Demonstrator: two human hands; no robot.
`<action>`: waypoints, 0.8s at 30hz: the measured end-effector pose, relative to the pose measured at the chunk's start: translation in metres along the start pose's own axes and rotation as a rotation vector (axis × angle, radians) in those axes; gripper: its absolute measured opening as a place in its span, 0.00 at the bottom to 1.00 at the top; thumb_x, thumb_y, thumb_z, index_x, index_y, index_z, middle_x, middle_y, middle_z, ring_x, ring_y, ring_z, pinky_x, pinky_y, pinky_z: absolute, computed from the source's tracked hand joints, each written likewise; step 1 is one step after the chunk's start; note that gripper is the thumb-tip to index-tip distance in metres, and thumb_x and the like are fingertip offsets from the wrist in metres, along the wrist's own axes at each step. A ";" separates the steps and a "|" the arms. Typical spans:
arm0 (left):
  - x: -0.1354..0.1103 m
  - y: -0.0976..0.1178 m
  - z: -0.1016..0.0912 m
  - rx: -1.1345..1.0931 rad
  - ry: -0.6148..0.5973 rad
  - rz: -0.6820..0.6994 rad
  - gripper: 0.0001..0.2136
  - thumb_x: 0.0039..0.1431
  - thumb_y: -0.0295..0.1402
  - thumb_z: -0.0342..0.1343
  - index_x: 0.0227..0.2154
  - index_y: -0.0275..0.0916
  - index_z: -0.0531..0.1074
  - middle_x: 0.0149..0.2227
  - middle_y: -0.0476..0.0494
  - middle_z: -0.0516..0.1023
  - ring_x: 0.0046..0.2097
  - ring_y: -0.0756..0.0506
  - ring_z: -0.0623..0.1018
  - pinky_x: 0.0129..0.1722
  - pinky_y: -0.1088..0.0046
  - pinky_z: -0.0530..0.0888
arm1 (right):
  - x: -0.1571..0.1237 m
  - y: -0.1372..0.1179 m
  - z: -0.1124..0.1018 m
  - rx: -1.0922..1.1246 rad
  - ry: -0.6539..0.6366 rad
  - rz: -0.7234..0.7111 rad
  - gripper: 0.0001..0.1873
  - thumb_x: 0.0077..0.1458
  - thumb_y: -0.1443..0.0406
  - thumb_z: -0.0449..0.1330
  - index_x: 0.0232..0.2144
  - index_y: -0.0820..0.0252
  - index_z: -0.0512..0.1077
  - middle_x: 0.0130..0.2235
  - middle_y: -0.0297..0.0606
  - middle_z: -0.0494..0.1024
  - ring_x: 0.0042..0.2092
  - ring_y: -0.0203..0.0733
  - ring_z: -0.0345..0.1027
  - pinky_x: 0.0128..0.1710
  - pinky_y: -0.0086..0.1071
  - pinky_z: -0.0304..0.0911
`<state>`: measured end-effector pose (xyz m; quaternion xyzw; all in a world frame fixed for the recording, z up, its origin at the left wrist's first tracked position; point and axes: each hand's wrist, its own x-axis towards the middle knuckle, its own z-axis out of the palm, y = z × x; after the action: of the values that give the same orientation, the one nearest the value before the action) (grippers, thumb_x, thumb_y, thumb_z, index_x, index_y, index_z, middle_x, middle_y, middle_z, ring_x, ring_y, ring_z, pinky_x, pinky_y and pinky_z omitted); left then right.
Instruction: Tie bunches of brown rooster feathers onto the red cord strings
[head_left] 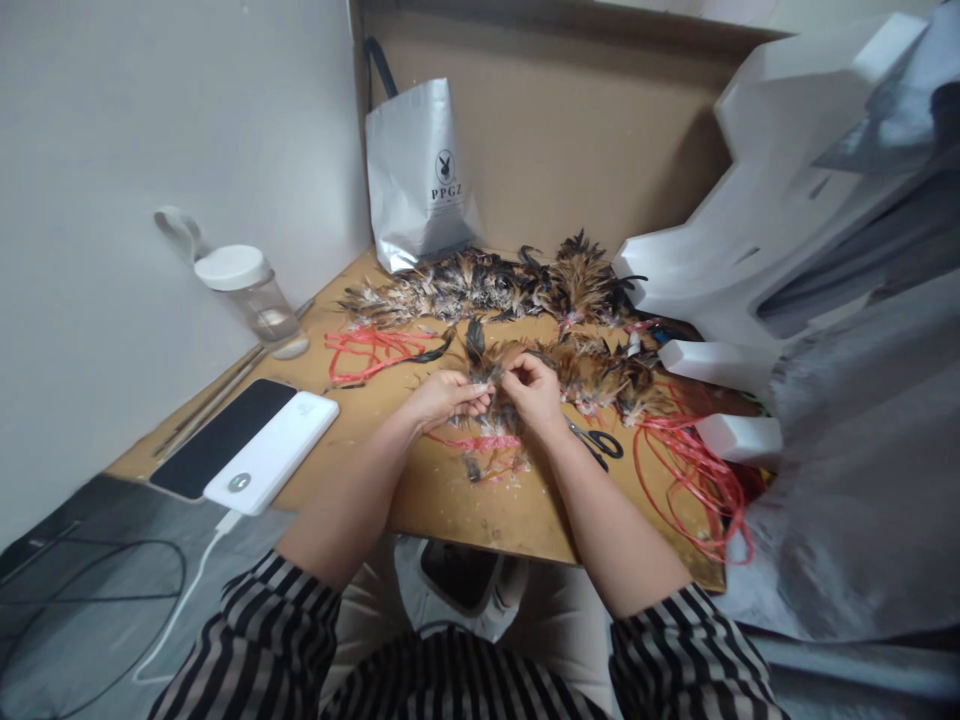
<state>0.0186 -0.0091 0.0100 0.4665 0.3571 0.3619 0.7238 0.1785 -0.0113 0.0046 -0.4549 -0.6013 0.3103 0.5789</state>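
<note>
My left hand (448, 397) pinches the pale quill ends of some feathers (475, 345), whose dark tips stand up above the fingers. Close beside it, my right hand (534, 392) has thumb and forefinger pressed together at the same feathers; what lies between those fingertips is too small to make out. Brown feather bunches (585, 370) spread over the table behind and to the right of my hands. Below the hands lie loose feathers and a flat strip of red string (487, 442). Black-handled scissors (600, 440) rest by my right wrist, blades partly hidden.
More feather bunches (480, 285) line the back, before a silver bag (412, 170). Red string lies left (367, 352) and right (694, 470). A phone (225, 435), white power bank (271, 455) and jar (247, 290) stand left. White foam pieces (675, 270) crowd the right side.
</note>
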 end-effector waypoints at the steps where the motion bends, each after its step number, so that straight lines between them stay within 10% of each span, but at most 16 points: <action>1: 0.001 0.000 -0.001 0.006 -0.005 -0.001 0.10 0.42 0.32 0.62 0.24 0.28 0.73 0.22 0.43 0.74 0.22 0.55 0.72 0.23 0.82 0.69 | 0.000 0.000 0.000 0.007 0.001 0.006 0.03 0.42 0.65 0.57 0.24 0.58 0.67 0.25 0.30 0.67 0.26 0.32 0.58 0.27 0.27 0.57; 10: 0.005 -0.001 -0.008 -0.107 0.130 0.040 0.06 0.44 0.28 0.61 0.23 0.28 0.71 0.21 0.44 0.73 0.21 0.56 0.70 0.21 0.83 0.67 | -0.002 -0.008 0.005 0.019 0.049 -0.060 0.06 0.44 0.62 0.58 0.23 0.58 0.67 0.29 0.34 0.68 0.29 0.34 0.60 0.29 0.28 0.58; 24: 0.004 -0.001 -0.006 0.207 0.127 0.027 0.12 0.47 0.35 0.57 0.18 0.31 0.67 0.14 0.48 0.68 0.15 0.55 0.67 0.16 0.81 0.64 | -0.014 -0.033 -0.004 -0.732 -0.095 -0.477 0.07 0.50 0.65 0.53 0.31 0.58 0.71 0.45 0.43 0.61 0.40 0.41 0.61 0.36 0.33 0.58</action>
<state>0.0159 -0.0039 0.0067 0.5198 0.4313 0.3616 0.6427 0.1750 -0.0372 0.0288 -0.4637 -0.7859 -0.0449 0.4066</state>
